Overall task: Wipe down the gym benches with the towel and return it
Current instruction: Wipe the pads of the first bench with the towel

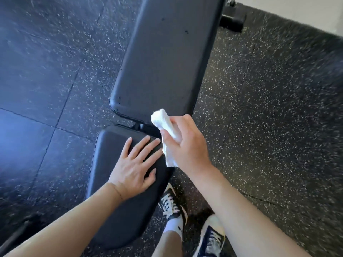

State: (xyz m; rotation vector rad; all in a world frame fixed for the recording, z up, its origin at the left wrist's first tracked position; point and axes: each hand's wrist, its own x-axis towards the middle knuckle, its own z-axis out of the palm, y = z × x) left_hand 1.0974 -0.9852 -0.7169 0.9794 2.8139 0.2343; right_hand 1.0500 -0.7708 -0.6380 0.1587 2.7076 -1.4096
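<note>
A black padded gym bench runs up the middle of the head view: a long back pad (165, 58) and, nearer to me, a shorter seat pad (115, 210). My left hand (136, 164) lies flat on the seat pad with its fingers spread. My right hand (185, 143) grips a folded white towel (163, 120) over the gap between the two pads, at the near right corner of the back pad. Part of the towel hangs below my palm.
Black speckled rubber floor tiles (269, 117) surround the bench. My two feet in dark sneakers (172, 204) stand just right of the seat pad. The bench's black base foot (232, 21) shows at the far end, near a pale wall (306, 10).
</note>
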